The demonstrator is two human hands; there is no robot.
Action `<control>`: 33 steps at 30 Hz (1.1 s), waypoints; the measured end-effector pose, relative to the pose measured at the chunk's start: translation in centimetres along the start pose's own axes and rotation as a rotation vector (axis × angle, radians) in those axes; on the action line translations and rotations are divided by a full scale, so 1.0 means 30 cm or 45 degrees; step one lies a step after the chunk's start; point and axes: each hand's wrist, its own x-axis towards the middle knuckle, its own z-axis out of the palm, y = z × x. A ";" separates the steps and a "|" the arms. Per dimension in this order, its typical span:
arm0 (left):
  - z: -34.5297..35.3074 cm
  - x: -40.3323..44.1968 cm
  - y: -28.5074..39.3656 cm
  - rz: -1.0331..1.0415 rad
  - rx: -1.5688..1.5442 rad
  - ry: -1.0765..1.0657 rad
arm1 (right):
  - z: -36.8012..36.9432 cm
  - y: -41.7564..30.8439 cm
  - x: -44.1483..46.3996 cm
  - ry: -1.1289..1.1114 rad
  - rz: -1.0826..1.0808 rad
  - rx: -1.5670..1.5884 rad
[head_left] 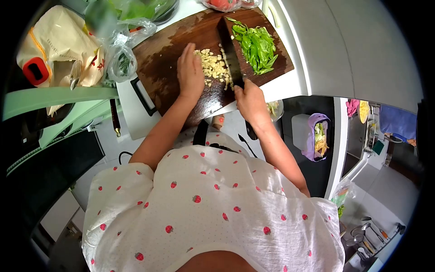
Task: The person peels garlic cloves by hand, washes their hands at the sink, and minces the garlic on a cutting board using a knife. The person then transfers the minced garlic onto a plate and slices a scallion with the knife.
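From my end I see a loose white top [199, 213], red strawberry print, tiny dots between, curved neckline [213, 247], wide sleeves [115, 192] in soft folds, bare forearms [161, 131], left hand [190, 77] and right hand [252, 103] bare too, matching strawberry fabric [182, 140] lower down

Knife [231, 56]: handle mostly covered by right hand [251, 102] | red produce [223, 4]: cut off by top edge | beige bag [61, 34]: print too small to be read
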 end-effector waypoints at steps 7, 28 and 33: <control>-0.055 0.016 -0.056 0.095 0.049 0.143 | -0.018 -0.002 0.008 0.075 0.030 0.098; -0.026 -0.062 0.112 0.287 -0.004 -0.318 | -0.084 -0.012 -0.032 -0.337 0.416 1.612; -0.026 -0.010 0.058 0.266 -0.088 -0.340 | -0.109 -0.005 -0.062 -0.414 0.416 1.593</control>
